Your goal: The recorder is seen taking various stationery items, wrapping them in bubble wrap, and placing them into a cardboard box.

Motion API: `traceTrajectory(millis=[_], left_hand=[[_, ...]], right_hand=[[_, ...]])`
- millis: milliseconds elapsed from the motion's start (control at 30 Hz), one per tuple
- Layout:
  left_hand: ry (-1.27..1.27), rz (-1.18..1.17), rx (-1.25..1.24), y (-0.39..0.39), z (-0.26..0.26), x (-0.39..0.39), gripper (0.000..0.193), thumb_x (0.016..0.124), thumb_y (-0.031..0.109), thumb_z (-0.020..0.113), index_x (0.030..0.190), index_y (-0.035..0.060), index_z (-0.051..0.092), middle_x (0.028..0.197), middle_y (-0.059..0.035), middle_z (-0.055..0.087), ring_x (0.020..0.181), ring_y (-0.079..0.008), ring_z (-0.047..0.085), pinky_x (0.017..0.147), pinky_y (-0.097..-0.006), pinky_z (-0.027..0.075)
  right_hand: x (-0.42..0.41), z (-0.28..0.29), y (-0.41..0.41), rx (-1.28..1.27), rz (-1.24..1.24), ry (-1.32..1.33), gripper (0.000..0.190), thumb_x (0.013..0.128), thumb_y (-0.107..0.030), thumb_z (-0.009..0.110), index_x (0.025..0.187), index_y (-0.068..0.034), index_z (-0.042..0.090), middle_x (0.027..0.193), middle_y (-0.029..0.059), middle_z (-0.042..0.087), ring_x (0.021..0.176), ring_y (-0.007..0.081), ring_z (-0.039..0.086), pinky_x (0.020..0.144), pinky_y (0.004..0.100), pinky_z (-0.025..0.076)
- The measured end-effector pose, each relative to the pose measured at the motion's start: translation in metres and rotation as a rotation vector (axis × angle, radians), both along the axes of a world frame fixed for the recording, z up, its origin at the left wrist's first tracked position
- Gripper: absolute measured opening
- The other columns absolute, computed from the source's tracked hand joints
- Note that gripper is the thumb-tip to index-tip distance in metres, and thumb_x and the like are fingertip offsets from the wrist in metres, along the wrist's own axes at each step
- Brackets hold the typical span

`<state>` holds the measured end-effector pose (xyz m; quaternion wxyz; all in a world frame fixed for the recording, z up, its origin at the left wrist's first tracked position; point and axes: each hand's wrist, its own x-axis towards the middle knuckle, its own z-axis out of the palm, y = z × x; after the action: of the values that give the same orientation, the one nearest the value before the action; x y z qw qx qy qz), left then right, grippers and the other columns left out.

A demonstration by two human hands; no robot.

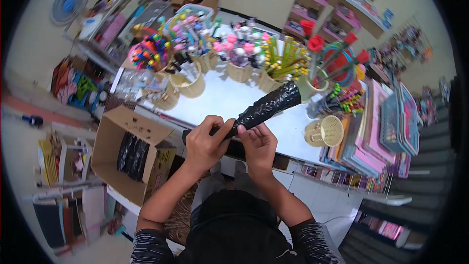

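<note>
A long bundle wrapped in shiny black plastic (pixel 269 104) slants across the front edge of the white table (pixel 216 106). Its wide end points up and to the right, over the table; the narrow end is at the lower left. My left hand (pixel 207 143) grips the narrow part. Higher along the wrap, my right hand (pixel 258 143) pinches the plastic between thumb and curled fingers. The wrapping hides whatever is inside. To my left, an open cardboard box (pixel 106 150) holds several similar black plastic bundles (pixel 132 157).
Woven baskets of pens (pixel 192 84) line the table's far and left sides. Artificial red roses (pixel 316 44) stand in a pale green container (pixel 311 88). An upright cream basket (pixel 324 131) sits at right, beside stacked folders (pixel 366 139) and blue plastic baskets (pixel 399 124).
</note>
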<state>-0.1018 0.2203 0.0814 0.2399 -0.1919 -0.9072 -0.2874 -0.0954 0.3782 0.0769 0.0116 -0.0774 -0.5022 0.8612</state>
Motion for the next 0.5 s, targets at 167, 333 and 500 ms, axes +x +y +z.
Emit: traceTrajectory(millis=[167, 333, 500], left_hand=[[-0.1, 0.149, -0.039, -0.016, 0.014, 0.036, 0.064, 0.077, 0.009, 0.087, 0.14, 0.0172, 0.076, 0.11, -0.0054, 0.063, 0.086, -0.0268, 0.072, 0.069, -0.038, 0.059], [-0.213, 0.282, 0.176, -0.031, 0.013, 0.082, 0.054, 0.089, 0.008, 0.085, 0.142, 0.0103, 0.075, 0.106, -0.008, 0.06, 0.087, -0.0276, 0.068, 0.074, -0.0373, 0.057], [-0.228, 0.451, 0.493, -0.053, -0.009, 0.122, 0.033, 0.094, 0.005, 0.085, 0.127, 0.0042, 0.083, 0.096, -0.0087, 0.064, 0.085, -0.0187, 0.064, 0.078, -0.0306, 0.053]], right_hand=[[0.002, -0.004, -0.015, -0.044, 0.235, -0.013, 0.013, 0.106, 0.003, 0.072, 0.119, 0.005, 0.072, 0.11, 0.0047, 0.076, 0.1, 0.0063, 0.068, 0.089, 0.0226, 0.054], [0.017, -0.017, -0.037, -0.034, 0.463, -0.02, 0.024, 0.107, 0.003, 0.069, 0.13, 0.006, 0.07, 0.121, 0.009, 0.077, 0.111, 0.0116, 0.071, 0.1, 0.0272, 0.056], [0.042, -0.037, -0.067, 0.018, 0.624, -0.07, 0.029, 0.107, 0.001, 0.069, 0.135, 0.008, 0.066, 0.129, 0.0125, 0.076, 0.117, 0.0139, 0.072, 0.105, 0.0282, 0.056]])
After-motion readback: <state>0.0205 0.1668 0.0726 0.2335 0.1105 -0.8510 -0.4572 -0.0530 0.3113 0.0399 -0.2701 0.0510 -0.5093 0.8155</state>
